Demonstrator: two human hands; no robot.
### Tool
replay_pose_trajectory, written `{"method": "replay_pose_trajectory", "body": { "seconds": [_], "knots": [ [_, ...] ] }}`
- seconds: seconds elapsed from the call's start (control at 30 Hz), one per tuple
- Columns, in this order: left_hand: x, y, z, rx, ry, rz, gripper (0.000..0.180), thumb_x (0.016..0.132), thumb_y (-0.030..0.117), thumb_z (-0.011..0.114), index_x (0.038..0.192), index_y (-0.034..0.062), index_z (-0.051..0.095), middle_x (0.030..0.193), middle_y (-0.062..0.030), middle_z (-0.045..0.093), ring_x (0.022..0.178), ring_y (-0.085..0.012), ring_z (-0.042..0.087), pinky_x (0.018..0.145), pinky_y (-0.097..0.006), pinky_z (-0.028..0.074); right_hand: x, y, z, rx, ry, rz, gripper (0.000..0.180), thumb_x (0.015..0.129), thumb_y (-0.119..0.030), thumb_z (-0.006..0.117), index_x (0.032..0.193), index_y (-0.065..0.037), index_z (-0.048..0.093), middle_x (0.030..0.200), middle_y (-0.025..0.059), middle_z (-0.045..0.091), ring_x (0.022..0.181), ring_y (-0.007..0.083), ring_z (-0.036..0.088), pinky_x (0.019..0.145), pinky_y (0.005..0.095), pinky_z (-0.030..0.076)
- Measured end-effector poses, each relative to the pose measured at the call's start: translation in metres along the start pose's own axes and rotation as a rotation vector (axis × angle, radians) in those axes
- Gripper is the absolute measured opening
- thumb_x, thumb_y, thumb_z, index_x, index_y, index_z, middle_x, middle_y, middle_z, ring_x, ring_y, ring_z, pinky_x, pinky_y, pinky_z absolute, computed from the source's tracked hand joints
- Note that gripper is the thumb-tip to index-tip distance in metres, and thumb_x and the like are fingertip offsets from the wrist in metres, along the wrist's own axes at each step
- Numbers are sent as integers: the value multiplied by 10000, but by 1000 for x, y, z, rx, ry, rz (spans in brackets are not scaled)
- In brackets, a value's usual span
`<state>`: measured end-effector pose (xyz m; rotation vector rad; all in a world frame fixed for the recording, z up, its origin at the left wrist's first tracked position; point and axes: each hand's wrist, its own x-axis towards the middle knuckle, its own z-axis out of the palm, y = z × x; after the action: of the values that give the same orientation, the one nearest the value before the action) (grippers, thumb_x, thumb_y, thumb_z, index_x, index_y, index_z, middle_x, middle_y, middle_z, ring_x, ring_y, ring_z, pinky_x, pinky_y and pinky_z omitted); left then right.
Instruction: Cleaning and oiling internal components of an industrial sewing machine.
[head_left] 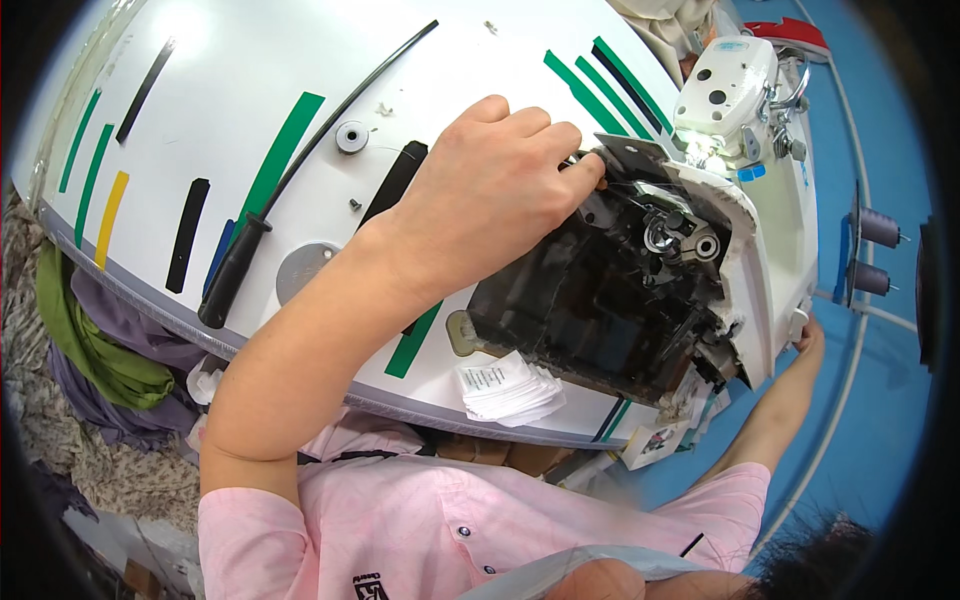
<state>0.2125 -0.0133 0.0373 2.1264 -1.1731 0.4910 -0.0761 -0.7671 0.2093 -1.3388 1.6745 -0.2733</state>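
My left hand (500,190) reaches across the table with its fingers closed in a pinch beside the sewing machine's metal bed edge. What the fingertips hold is mostly hidden; a bit of dark metal shows there. Just right of them, the rotary hook (662,235) is exposed above the dark oil pan (590,300). The white sewing machine (735,100) has its needle-area lamp lit. At the machine's right end, my right hand (808,338) is closed on the white handwheel (798,324), its fingers partly hidden.
A black-handled screwdriver (235,272), a bobbin (352,137), a small screw (355,204) and a round metal plate (300,272) lie on the white tabletop (240,80). White labels (508,388) are stacked by the front edge. Purple thread spools (878,228) stand at right.
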Motion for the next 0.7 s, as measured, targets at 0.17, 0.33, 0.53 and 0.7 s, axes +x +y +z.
{"method": "replay_pose_trajectory", "body": {
  "seconds": [0.17,0.33,0.53,0.7],
  "knots": [
    [-7,-5,-5,-15,-24,1,241,761,79,601,990,130,652,813,0,559,796,-161,569,715,-312,414,10,-16,-10,-192,-27,-132,472,893,-502,604,1125,-94,653,1068,130,687,932,290,671,797,463,577],
    [-2,-11,-24,-125,-177,25,268,740,15,595,978,122,657,795,3,562,806,-163,567,739,-307,401,7,-8,2,-238,20,-178,464,907,-492,584,1144,-98,648,1076,130,686,917,288,669,801,458,572],
    [-1,-8,-19,-148,-131,-27,309,726,-34,587,984,116,670,794,-7,565,827,-177,570,729,-315,396,-7,8,14,-137,29,-112,391,928,-468,558,1135,-151,652,1063,106,690,925,279,664,825,453,558],
    [0,-4,-13,-176,-153,-30,284,739,-26,594,974,109,679,791,-18,572,799,-189,578,719,-326,411,-9,7,13,-178,6,-127,360,939,-453,549,1122,-160,649,1041,99,692,920,273,664,821,447,556]
  ]
}}
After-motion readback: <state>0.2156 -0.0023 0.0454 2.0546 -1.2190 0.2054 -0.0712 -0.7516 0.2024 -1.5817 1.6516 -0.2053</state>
